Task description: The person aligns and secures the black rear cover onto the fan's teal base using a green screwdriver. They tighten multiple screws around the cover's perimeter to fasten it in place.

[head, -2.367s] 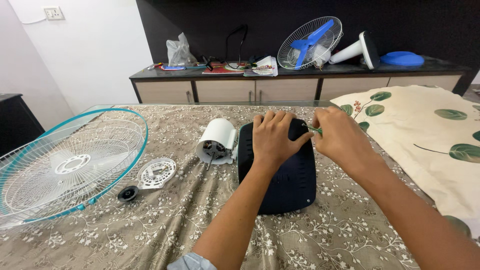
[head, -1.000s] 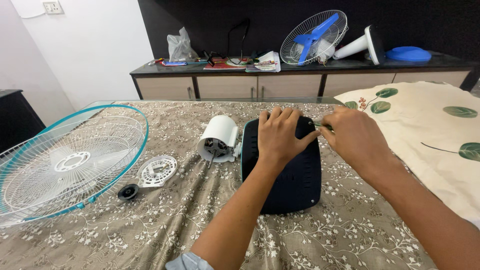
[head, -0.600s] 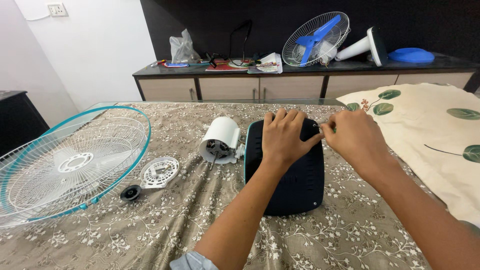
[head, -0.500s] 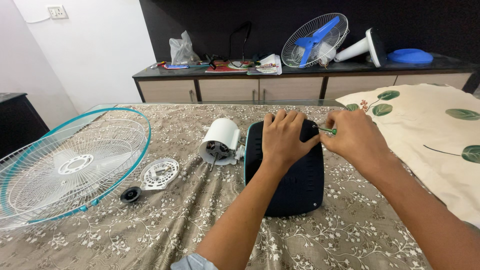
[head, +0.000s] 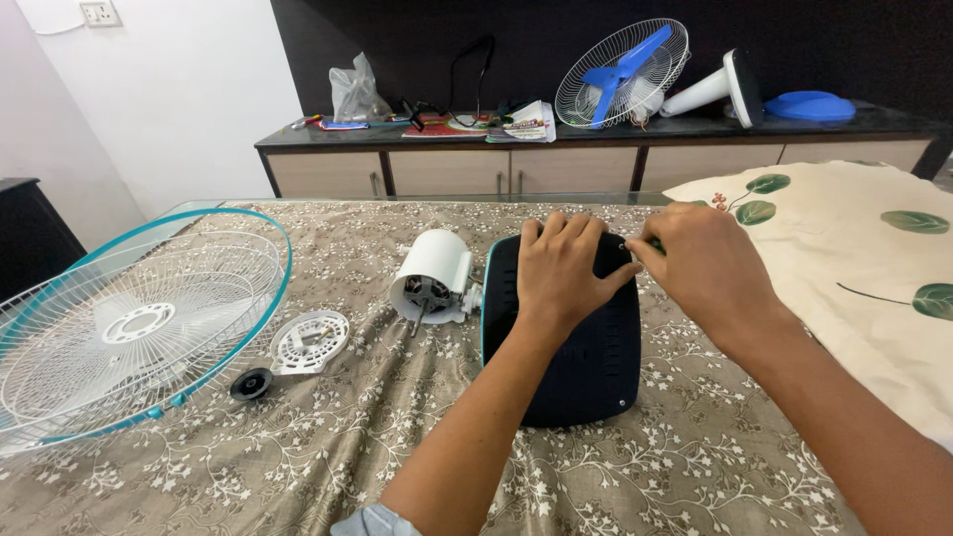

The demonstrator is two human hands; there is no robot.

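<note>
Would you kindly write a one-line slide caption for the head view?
Left hand presses a dark fan base on a floral cloth while the right hand works at its edge.

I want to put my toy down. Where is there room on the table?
Bare cloth lies in front of the dark fan base, near the table's front edge, and behind the white motor. It is crowded between the fan guard and the base.

A crumpled clear plastic bag [head: 355,91] and colourful printed papers [head: 524,121] lie on the sideboard [head: 596,134].
</note>
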